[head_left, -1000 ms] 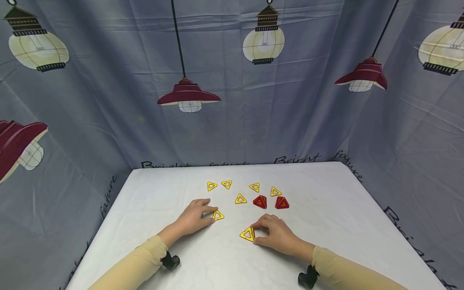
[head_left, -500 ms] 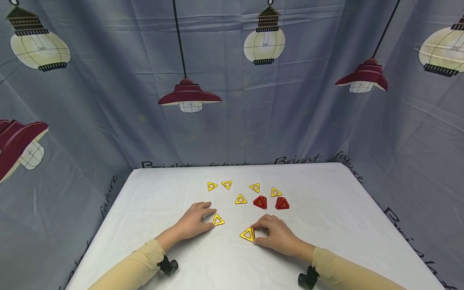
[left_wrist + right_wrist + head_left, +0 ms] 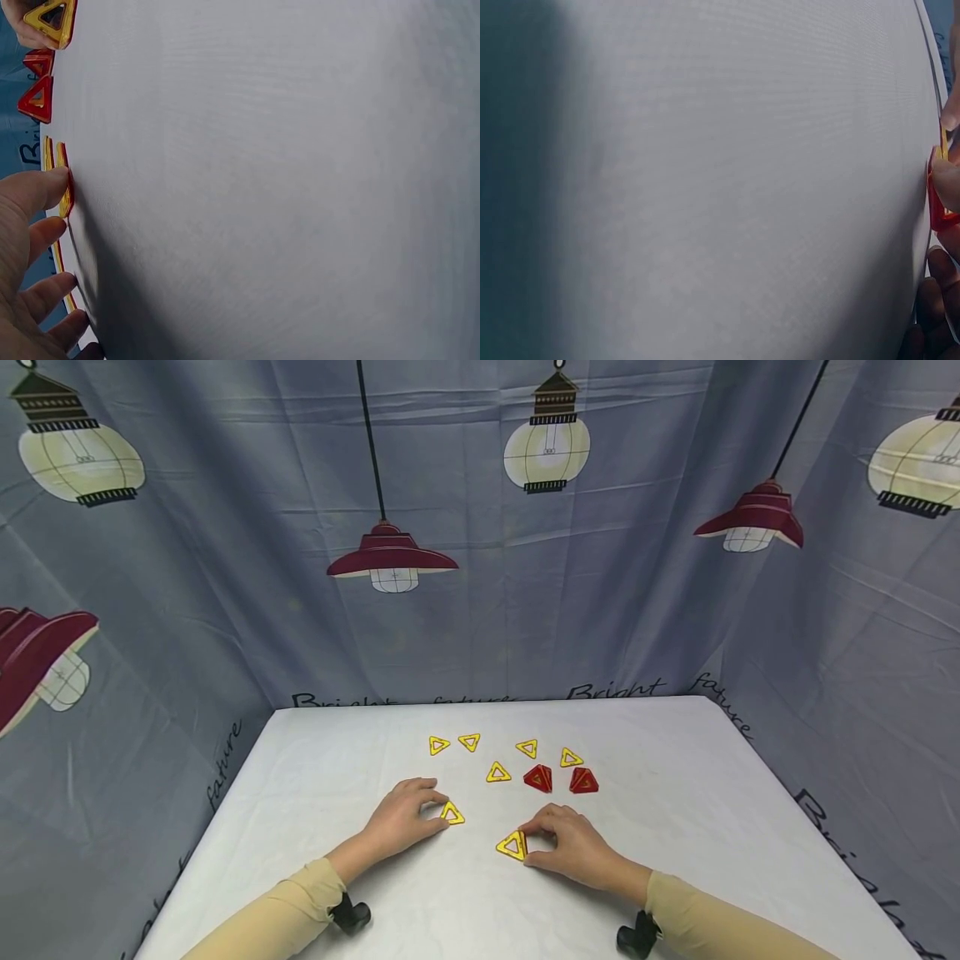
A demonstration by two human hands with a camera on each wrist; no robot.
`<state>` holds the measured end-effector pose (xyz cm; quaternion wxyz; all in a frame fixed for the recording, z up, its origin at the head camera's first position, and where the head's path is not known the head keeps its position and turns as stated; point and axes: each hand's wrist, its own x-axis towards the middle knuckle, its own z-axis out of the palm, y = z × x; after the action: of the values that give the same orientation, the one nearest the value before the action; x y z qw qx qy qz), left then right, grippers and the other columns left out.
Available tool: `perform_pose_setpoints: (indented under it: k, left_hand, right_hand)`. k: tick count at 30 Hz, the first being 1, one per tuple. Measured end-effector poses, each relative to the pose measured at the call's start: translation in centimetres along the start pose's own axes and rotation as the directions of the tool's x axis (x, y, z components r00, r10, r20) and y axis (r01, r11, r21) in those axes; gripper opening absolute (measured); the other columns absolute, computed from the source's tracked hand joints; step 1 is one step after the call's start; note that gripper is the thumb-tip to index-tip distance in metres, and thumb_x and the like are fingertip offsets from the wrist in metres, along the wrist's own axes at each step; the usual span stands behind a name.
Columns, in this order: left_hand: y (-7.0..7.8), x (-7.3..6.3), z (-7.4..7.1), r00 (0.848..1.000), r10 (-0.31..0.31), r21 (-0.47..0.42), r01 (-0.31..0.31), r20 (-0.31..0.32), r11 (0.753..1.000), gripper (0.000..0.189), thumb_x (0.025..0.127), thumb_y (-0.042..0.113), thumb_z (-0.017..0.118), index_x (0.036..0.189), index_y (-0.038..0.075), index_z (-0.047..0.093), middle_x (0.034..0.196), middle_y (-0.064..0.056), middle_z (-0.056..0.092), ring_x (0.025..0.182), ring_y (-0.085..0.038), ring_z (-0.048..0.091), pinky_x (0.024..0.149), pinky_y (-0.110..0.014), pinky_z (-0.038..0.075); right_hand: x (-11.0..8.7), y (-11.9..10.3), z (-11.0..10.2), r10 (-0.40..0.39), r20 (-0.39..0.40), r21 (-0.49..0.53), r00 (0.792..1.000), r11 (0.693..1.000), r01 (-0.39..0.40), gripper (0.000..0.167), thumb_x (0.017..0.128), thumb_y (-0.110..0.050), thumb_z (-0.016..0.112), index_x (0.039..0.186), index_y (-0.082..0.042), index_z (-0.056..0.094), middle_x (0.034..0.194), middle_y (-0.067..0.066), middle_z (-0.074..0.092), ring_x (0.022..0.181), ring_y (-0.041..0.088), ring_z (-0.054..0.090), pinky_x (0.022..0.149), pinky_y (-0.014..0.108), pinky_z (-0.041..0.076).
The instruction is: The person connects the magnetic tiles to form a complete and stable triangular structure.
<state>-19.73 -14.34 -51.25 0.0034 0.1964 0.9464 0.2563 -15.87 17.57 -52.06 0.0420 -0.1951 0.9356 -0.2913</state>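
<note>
In the head view, my left hand (image 3: 405, 817) pinches a yellow triangular magnetic tile (image 3: 453, 813) between thumb and forefinger, on the white table. The left wrist view shows that tile (image 3: 66, 195) edge-on with a red underside, the thumb against its near side. To the right, my right hand (image 3: 573, 846) grips a yellow-faced triangular piece with a red side (image 3: 512, 845) between thumb and fingertips, its open yellow frame facing left. In the right wrist view the right hand's piece (image 3: 934, 195) is only partly visible at the frame's edge.
Behind the hands, several loose yellow triangular tiles (image 3: 498, 772) are spread on the white table (image 3: 360, 902). Two red pyramids (image 3: 537, 778) stand side by side at centre right. A blue-grey curtain (image 3: 480, 635) with printed lamps surrounds the table's back and sides.
The left hand has shifted a little toward the person and turned its yellow tile, its thumb and forefinger briefly loosening and then closing on it. The right hand and its piece stay put.
</note>
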Motion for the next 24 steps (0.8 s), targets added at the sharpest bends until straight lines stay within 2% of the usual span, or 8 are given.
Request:
perform_pose_setpoints:
  k: [5,12,17,21,24]
  left_hand:
    - [0.1,0.0,0.1,1.0,0.018,0.0,-0.018,-0.021,1.0,0.03,0.087,0.029,0.082,0.114,0.017,0.076,0.142,-0.014,0.058,0.137,-0.038,0.046,0.11,-0.057,0.036]
    - [0.1,0.3,0.3,0.999,0.035,0.027,-0.035,0.003,0.999,0.045,0.088,0.03,0.079,0.13,0.017,0.071,0.146,-0.014,0.055,0.138,-0.038,0.044,0.11,-0.058,0.036]
    - [0.3,0.8,0.4,0.998,0.065,0.023,-0.065,0.012,0.998,0.041,0.089,0.031,0.079,0.127,0.017,0.073,0.146,-0.017,0.053,0.138,-0.04,0.044,0.109,-0.059,0.035]
    - [0.5,1.1,0.5,0.999,0.048,0.004,-0.048,0.01,0.999,0.035,0.088,0.029,0.081,0.121,0.018,0.076,0.146,-0.017,0.053,0.137,-0.041,0.044,0.109,-0.06,0.035]
    - [0.6,1.3,0.5,0.999,0.034,0.003,-0.034,0.019,0.999,0.037,0.089,0.03,0.08,0.123,0.018,0.075,0.147,-0.017,0.053,0.138,-0.04,0.044,0.11,-0.059,0.035]
  right_hand:
    - [0.0,0.0,0.0,-0.011,-0.003,-0.003,1.0,1.0,0.011,0.038,0.079,-0.037,0.089,0.113,-0.027,0.076,0.101,-0.024,0.057,0.094,0.002,0.051,0.088,0.036,0.045]
    - [0.0,0.0,0.0,0.0,0.001,-0.002,1.0,1.0,0.0,0.038,0.079,-0.037,0.089,0.114,-0.027,0.076,0.101,-0.024,0.057,0.095,0.002,0.051,0.089,0.037,0.046]
    - [0.1,-0.2,-0.1,0.016,0.011,-0.002,1.0,1.0,-0.016,0.037,0.08,-0.036,0.089,0.113,-0.026,0.077,0.101,-0.023,0.057,0.096,0.003,0.052,0.091,0.04,0.045]
    - [0.0,-0.3,-0.1,0.024,0.018,-0.004,1.0,1.0,-0.024,0.037,0.08,-0.035,0.088,0.114,-0.026,0.077,0.101,-0.022,0.057,0.098,0.004,0.053,0.092,0.041,0.045]
    - [0.0,-0.3,-0.1,0.025,0.017,-0.005,1.0,1.0,-0.024,0.037,0.08,-0.035,0.088,0.114,-0.026,0.077,0.102,-0.022,0.057,0.098,0.004,0.053,0.093,0.041,0.045]
